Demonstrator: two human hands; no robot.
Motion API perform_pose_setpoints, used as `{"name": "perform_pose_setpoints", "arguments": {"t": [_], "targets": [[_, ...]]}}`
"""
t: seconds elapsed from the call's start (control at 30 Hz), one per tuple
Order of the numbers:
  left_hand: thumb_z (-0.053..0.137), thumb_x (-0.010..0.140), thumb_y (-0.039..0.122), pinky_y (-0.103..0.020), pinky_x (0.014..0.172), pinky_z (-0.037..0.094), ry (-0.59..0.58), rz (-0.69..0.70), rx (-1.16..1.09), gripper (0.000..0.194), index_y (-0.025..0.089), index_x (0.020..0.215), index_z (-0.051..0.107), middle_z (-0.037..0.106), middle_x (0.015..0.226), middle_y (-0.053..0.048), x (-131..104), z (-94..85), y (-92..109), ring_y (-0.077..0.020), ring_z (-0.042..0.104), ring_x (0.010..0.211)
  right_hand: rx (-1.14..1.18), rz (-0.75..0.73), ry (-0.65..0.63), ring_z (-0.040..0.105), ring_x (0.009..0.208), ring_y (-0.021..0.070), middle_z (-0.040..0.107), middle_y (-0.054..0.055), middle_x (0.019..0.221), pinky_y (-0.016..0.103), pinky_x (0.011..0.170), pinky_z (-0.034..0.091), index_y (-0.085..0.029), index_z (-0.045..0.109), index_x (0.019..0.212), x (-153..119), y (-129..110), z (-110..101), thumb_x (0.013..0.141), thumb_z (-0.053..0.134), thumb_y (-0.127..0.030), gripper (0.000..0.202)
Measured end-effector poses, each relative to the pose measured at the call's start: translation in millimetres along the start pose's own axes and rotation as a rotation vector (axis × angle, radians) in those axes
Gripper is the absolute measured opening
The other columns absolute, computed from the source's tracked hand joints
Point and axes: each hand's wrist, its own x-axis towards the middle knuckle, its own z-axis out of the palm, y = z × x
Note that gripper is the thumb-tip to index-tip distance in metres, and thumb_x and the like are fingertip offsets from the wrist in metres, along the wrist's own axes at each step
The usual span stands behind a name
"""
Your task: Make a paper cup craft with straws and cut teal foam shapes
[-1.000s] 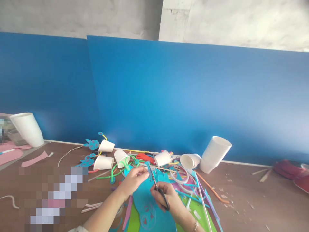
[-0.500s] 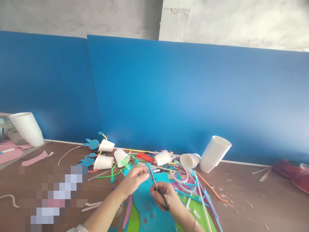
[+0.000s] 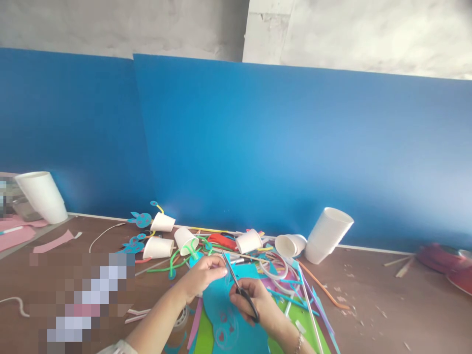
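Observation:
My right hand (image 3: 260, 305) grips a pair of scissors (image 3: 233, 276) by its black handle, blades pointing up and to the left. Just left of the blades, my left hand (image 3: 202, 278) pinches a small piece of blue paper, mostly hidden by the fingers. Below both hands lies a larger blue sheet (image 3: 254, 337) with a rabbit-like face (image 3: 225, 330) drawn on it in pale outline with red marks. Green paper (image 3: 204, 339) shows under that sheet.
White paper cups (image 3: 158, 247) with pipe cleaners and blue cutouts lie at the back. A cup stack (image 3: 328, 235) leans at right, another cup stack (image 3: 42, 196) at left. A tape roll (image 3: 181, 318) sits by my left forearm. Paper scraps (image 3: 341, 299) dot the right side.
The scissors' blades have tilted slightly left, their tips now closer to my left fingertips. My left hand has shifted a little left and down; the tape roll shows more.

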Motion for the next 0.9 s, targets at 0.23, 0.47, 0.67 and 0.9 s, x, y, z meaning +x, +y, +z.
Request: {"name": "perform_pose_setpoints", "arguments": {"t": [0.23, 0.47, 0.67, 0.9], "targets": [[0.057, 0.068, 0.034, -0.026, 0.065, 0.034, -0.066, -0.034, 0.077, 0.02, 0.018, 0.059, 0.051, 0.045, 0.067, 0.003, -0.9, -0.8, 3.2, -0.0141, 0.043, 0.066, 0.049, -0.04, 0.163, 0.039, 0.034, 0.0069, 0.053, -0.006, 0.044, 0.019, 0.035, 0.019, -0.016, 0.057, 0.08, 3.2, -3.8, -2.9, 0.071, 0.068, -0.046, 0.033], [0.059, 0.067, 0.023, -0.026, 0.072, 0.038, -0.208, 0.04, 0.348, 0.01, 0.019, 0.058, 0.055, 0.056, 0.073, 0.001, -7.1, 12.0, -0.7, -0.0175, 0.052, 0.076, 0.239, -0.213, 0.193, 0.043, 0.049, 0.0088, 0.055, -0.004, 0.062, 0.02, 0.046, 0.032, -0.019, 0.056, 0.094, 8.3, 4.3, 1.1, 0.062, 0.077, -0.039, 0.043], [0.067, 0.064, 0.031, -0.026, 0.069, 0.039, -0.162, -0.105, 0.36, 0.017, 0.019, 0.074, 0.062, 0.059, 0.078, 0.001, -9.5, 16.4, -5.2, -0.0187, 0.053, 0.078, 0.288, -0.224, 0.3, 0.037, 0.047, 0.0078, 0.051, -0.006, 0.06, 0.02, 0.044, 0.027, -0.019, 0.055, 0.093, 8.3, 4.5, -0.5, 0.063, 0.074, -0.035, 0.039], [0.062, 0.07, 0.031, -0.026, 0.066, 0.037, 0.036, -0.105, 0.176, 0.015, 0.018, 0.066, 0.058, 0.055, 0.065, 0.003, -1.5, 16.6, -8.4, -0.0161, 0.051, 0.07, 0.295, -0.267, 0.428, 0.039, 0.051, 0.0091, 0.051, -0.004, 0.065, 0.021, 0.048, 0.03, -0.019, 0.056, 0.095, 5.6, -1.9, -1.1, 0.064, 0.077, -0.04, 0.043]]}}
